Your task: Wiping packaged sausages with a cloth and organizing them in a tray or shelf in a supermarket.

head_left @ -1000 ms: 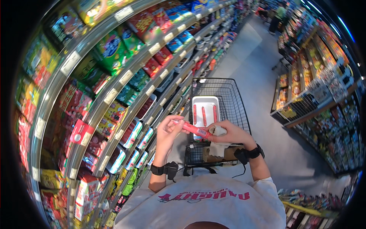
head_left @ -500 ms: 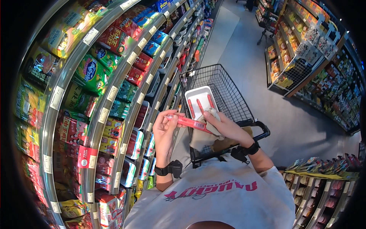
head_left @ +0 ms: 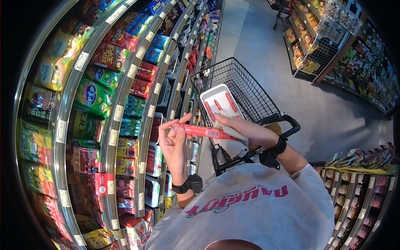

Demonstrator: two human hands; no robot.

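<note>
Since half a second ago, you have swung closer to the shelves point(head_left: 125, 104) and the cart point(head_left: 246, 96) sits further right. You hold the stick point(head_left: 199, 131), a long red sausage-like pack with a pale label patch, level across both hands above the cart handle, likely to read it. Left hand point(head_left: 175, 146) pinches its left end, thumb over curled fingers; right hand point(head_left: 243, 129) grips the other end, fingers pressed together. White tray point(head_left: 218, 98) in the cart holds more red sticks.
</note>
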